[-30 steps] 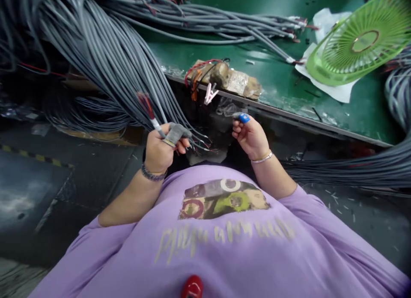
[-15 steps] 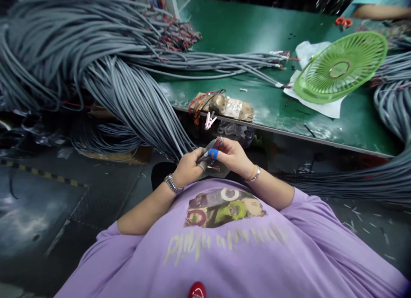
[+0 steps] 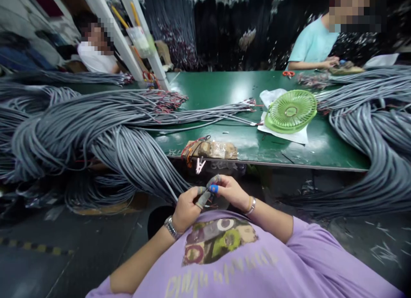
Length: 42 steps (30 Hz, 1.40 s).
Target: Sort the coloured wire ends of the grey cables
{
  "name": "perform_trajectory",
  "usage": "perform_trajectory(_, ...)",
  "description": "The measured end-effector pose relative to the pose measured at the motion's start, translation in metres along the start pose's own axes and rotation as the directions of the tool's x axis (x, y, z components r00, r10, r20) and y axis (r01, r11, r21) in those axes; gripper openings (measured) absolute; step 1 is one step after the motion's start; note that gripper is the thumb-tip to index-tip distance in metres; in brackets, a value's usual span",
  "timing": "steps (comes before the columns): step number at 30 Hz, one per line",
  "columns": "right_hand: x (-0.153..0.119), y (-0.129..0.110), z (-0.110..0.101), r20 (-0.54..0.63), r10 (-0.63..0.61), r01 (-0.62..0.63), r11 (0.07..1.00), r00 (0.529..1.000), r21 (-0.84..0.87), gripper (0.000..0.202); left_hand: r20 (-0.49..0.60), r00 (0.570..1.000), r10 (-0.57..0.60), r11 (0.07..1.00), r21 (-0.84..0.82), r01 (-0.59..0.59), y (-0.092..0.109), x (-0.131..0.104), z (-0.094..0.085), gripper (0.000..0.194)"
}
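Observation:
My left hand (image 3: 189, 207), grey tape or covers on its fingers, is closed around the end of a grey cable from the big bundle (image 3: 150, 165) beside it. Thin coloured wires (image 3: 211, 205) stick out below the fingers. Touching it from the other side, my right hand (image 3: 233, 191) pinches with a blue-covered thumb and a grey-covered finger at the cable's wire ends; the fingers mostly hide what lies between them. Just beyond both hands, a pink clip (image 3: 200, 165) hangs at the table edge, near a taped brown block (image 3: 218, 150) with red and black leads.
A green fan (image 3: 290, 111) stands on white paper on the green table (image 3: 205, 86). Grey cables are heaped left and right (image 3: 379, 131). Red-handled scissors (image 3: 288, 74) lie at the back. Two people sit beyond, one in a light blue shirt (image 3: 310, 43).
My view has tilted up, bringing the far side of the table and two people into sight. Both hands stay together at the cable end, with a slight shift of the fingers.

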State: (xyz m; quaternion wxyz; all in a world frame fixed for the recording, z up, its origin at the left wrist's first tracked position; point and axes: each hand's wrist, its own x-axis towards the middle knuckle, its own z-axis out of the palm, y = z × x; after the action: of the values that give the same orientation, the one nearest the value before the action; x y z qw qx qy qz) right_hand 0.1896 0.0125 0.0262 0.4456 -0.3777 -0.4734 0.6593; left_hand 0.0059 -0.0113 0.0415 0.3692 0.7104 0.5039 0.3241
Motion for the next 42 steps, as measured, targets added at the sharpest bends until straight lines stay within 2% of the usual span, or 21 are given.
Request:
perform_trajectory(3, 0.004, -0.007, 0.001, 0.009, -0.028, 0.028, 0.997, 1.000, -0.072, 0.032, 0.016, 0.993, 0.119, 0.947, 0.298, -0.119, 0.000, 0.004, -0.001, 0.019)
perform_trajectory(6, 0.010, -0.016, 0.006, 0.019, -0.021, 0.023, 0.988, 1.000, -0.151, 0.033, 0.036, 0.995, 0.090, 0.938, 0.333, -0.097, 0.002, 0.006, -0.003, 0.019)
perform_trajectory(8, 0.013, -0.019, 0.010, 0.017, -0.001, 0.003, 0.993, 1.000, -0.119, 0.036, -0.005, 1.000, 0.028, 0.980, 0.199, -0.026, 0.003, 0.006, -0.003, 0.021)
perform_trajectory(10, 0.016, -0.018, 0.014, 0.005, 0.043, -0.043, 0.998, 0.999, -0.036, 0.038, -0.034, 0.993, -0.115, 0.991, -0.068, 0.112, 0.004, 0.003, 0.000, 0.026)
perform_trajectory(12, 0.017, -0.013, 0.017, -0.022, 0.091, -0.091, 0.996, 0.996, 0.026, 0.039, -0.034, 0.958, -0.286, 0.900, -0.352, 0.256, 0.003, 0.000, 0.004, 0.030)
perform_trajectory(13, 0.017, -0.011, 0.019, -0.036, 0.106, -0.104, 0.994, 0.994, 0.042, 0.039, -0.049, 0.938, -0.344, 0.839, -0.464, 0.284, 0.001, -0.001, 0.007, 0.031)
perform_trajectory(15, 0.015, -0.007, 0.022, -0.048, 0.097, -0.095, 0.994, 0.994, 0.046, 0.038, -0.067, 0.909, -0.412, 0.733, -0.616, 0.287, -0.002, -0.003, 0.012, 0.035)
perform_trajectory(17, 0.013, -0.005, 0.025, -0.049, 0.035, -0.034, 0.999, 0.998, 0.016, 0.035, -0.085, 0.893, -0.442, 0.677, -0.685, 0.270, -0.005, -0.005, 0.016, 0.038)
perform_trajectory(21, 0.009, 0.000, 0.027, -0.047, -0.131, 0.123, 0.982, 0.990, -0.143, 0.028, -0.143, 0.888, -0.437, 0.686, -0.691, 0.227, -0.009, -0.007, 0.017, 0.038)
perform_trajectory(23, 0.009, 0.002, 0.026, -0.042, -0.147, 0.138, 0.976, 0.988, -0.169, 0.027, -0.157, 0.893, -0.422, 0.707, -0.673, 0.216, -0.011, -0.008, 0.016, 0.036)
perform_trajectory(28, 0.010, 0.002, 0.026, 0.039, -0.030, 0.034, 0.995, 0.999, -0.096, 0.032, -0.179, 0.912, -0.370, 0.782, -0.589, 0.202, -0.015, -0.011, 0.012, 0.033)
perform_trajectory(31, 0.012, 0.000, 0.030, 0.060, 0.017, -0.012, 0.997, 0.998, -0.078, 0.038, -0.139, 0.922, -0.360, 0.801, -0.553, 0.229, -0.014, -0.012, 0.011, 0.030)
perform_trajectory(34, 0.014, 0.000, 0.035, 0.043, 0.039, -0.038, 0.999, 0.998, -0.021, 0.038, -0.077, 0.929, -0.363, 0.818, -0.504, 0.278, -0.012, -0.013, 0.010, 0.029)
perform_trajectory(37, 0.015, 0.003, 0.037, 0.024, 0.083, -0.084, 0.996, 0.996, 0.042, 0.036, -0.064, 0.925, -0.374, 0.827, -0.474, 0.301, -0.012, -0.015, 0.009, 0.030)
perform_trajectory(42, 0.015, 0.006, 0.039, -0.033, 0.123, -0.118, 0.987, 0.992, 0.108, 0.035, -0.091, 0.933, -0.348, 0.810, -0.531, 0.250, -0.017, -0.016, 0.010, 0.035)
